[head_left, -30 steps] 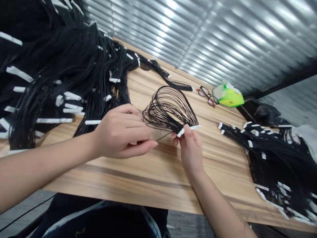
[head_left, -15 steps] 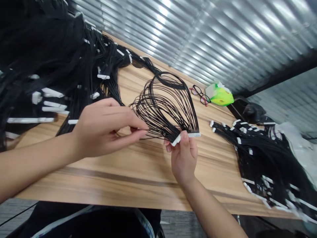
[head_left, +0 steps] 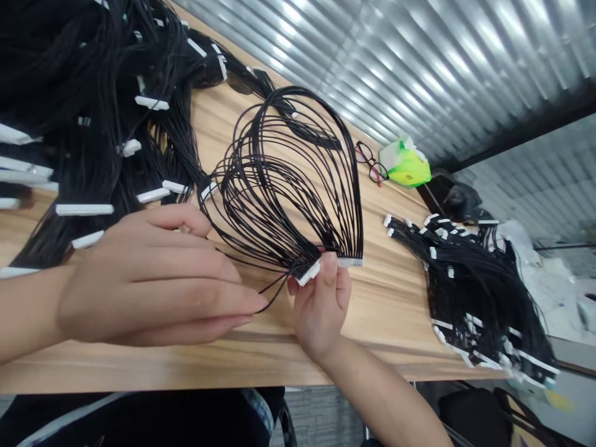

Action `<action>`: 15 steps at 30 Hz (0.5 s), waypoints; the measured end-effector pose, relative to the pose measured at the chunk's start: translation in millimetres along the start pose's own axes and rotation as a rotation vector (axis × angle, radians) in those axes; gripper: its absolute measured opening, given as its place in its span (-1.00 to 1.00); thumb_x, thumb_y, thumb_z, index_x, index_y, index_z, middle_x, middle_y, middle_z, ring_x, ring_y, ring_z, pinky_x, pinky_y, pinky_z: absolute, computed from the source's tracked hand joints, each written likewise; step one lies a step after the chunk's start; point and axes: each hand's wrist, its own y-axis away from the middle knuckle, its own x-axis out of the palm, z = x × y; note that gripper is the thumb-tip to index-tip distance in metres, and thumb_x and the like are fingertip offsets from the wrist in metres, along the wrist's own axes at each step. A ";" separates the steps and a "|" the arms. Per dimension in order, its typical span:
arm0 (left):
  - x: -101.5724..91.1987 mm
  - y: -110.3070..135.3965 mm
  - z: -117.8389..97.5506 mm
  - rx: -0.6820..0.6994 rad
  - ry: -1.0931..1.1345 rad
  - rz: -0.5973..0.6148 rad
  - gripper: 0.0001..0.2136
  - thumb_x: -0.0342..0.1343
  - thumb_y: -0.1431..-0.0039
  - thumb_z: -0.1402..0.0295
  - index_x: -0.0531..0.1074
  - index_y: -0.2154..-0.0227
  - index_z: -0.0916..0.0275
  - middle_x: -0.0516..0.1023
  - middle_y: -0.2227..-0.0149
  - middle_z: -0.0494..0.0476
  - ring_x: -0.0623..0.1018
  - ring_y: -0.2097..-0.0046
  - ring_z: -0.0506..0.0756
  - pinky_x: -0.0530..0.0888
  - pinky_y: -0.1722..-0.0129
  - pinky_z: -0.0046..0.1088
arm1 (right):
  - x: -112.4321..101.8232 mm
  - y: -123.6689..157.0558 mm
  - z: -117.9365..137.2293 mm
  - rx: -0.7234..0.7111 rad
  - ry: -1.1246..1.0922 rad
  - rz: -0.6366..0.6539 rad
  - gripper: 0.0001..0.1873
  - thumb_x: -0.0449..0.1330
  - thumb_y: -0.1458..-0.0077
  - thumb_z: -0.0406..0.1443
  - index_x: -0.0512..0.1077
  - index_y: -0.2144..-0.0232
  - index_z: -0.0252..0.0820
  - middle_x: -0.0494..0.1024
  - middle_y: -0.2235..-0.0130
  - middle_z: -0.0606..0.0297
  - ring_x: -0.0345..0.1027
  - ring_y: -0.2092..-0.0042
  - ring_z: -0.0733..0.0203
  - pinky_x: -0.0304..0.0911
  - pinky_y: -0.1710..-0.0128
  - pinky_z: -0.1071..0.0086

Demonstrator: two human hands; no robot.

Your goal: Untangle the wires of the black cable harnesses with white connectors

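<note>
My right hand (head_left: 321, 304) pinches two white multi-pin connectors (head_left: 308, 272) (head_left: 349, 262) between thumb and fingers. From them a bundle of thin black wires (head_left: 279, 155) arcs up in wide loops over the wooden table (head_left: 391, 316). My left hand (head_left: 153, 279) lies curled to the left of the bundle, with several loose wires running in among its fingers. Its fingertips are near my right hand, without touching it. Where the wires enter my left hand, they are partly hidden.
A large heap of black wires with white connectors (head_left: 93, 81) fills the table's left side. A smaller heap (head_left: 470, 292) lies at the right. Glasses (head_left: 371, 163) and a green-and-white packet (head_left: 405, 162) sit at the far edge, beside a ribbed metal wall (head_left: 419, 62).
The wire loops have spread wider and look larger. Both hands appear closer and lower in view, and my left hand has moved toward the connectors. The whole scene has shifted as my head moved.
</note>
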 end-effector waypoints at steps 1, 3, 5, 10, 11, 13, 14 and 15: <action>0.6 -0.3 -1.2 -0.017 -0.006 -0.009 -0.84 0.07 -0.51 0.29 0.56 0.12 0.10 0.59 0.50 -0.28 0.49 0.49 -0.17 0.41 0.22 -0.43 | -0.3 1.1 0.1 -0.010 -0.005 0.003 -0.68 0.36 -0.23 0.08 0.62 0.35 0.03 0.34 0.60 0.49 0.13 0.59 0.35 0.16 0.64 0.53; 1.3 -2.1 -3.7 -0.034 -0.010 -0.019 -0.82 0.07 -0.50 0.31 0.59 0.19 0.07 0.60 0.49 -0.27 0.50 0.48 -0.16 0.37 0.25 -0.40 | -0.8 3.4 0.0 -0.037 -0.004 0.006 -0.72 0.35 -0.26 0.05 0.64 0.33 0.06 0.33 0.58 0.50 0.12 0.58 0.36 0.18 0.63 0.54; 0.6 -3.8 -4.7 -0.052 -0.012 -0.034 -0.77 0.05 -0.48 0.32 0.56 0.30 0.06 0.55 0.56 -0.29 0.45 0.54 -0.16 0.35 0.29 -0.39 | -1.2 5.5 -0.5 -0.062 0.016 0.014 -0.74 0.35 -0.28 0.03 0.64 0.31 0.06 0.34 0.57 0.49 0.12 0.57 0.36 0.23 0.61 0.54; -1.0 3.3 -1.0 -0.112 0.004 -0.026 -0.67 -0.06 -0.55 0.21 0.54 0.32 0.03 0.49 0.61 -0.26 0.40 0.58 -0.11 0.38 0.30 -0.40 | -4.7 8.0 -3.8 -0.081 0.097 0.008 -0.68 0.30 -0.30 0.07 0.60 0.27 0.02 0.36 0.57 0.47 0.16 0.58 0.31 0.28 0.62 0.46; 0.3 5.8 -1.5 -0.133 0.031 -0.044 -0.69 -0.05 -0.56 0.16 0.56 0.26 0.02 0.54 0.57 -0.22 0.43 0.55 -0.10 0.40 0.30 -0.40 | -6.1 8.3 -4.7 -0.079 0.112 0.020 -0.67 0.28 -0.32 0.07 0.60 0.27 0.01 0.38 0.57 0.45 0.19 0.58 0.30 0.29 0.62 0.43; 5.4 9.3 -6.1 -0.258 0.083 -0.156 -0.69 0.00 -0.51 0.02 0.59 0.15 -0.01 0.60 0.51 -0.12 0.51 0.47 -0.03 0.47 0.28 -0.38 | -9.5 9.4 -6.3 -0.072 0.140 0.058 -0.69 0.24 -0.35 0.05 0.59 0.24 0.03 0.43 0.55 0.42 0.27 0.56 0.26 0.31 0.60 0.40; 8.9 9.8 -10.0 -0.358 0.079 -0.227 -0.69 0.05 -0.46 -0.04 0.60 0.12 -0.02 0.62 0.47 -0.06 0.54 0.41 0.01 0.50 0.26 -0.35 | -11.1 10.1 -7.0 -0.070 0.159 0.071 -0.70 0.23 -0.36 0.04 0.59 0.22 0.03 0.46 0.54 0.40 0.31 0.54 0.24 0.31 0.59 0.38; 12.7 9.3 -14.4 -0.434 0.066 -0.274 -0.67 0.08 -0.42 -0.08 0.61 0.10 -0.02 0.64 0.43 -0.01 0.57 0.35 0.05 0.52 0.22 -0.32 | -12.6 10.7 -7.6 -0.068 0.183 0.081 -0.70 0.21 -0.37 0.04 0.59 0.21 0.04 0.48 0.52 0.38 0.34 0.53 0.22 0.32 0.58 0.35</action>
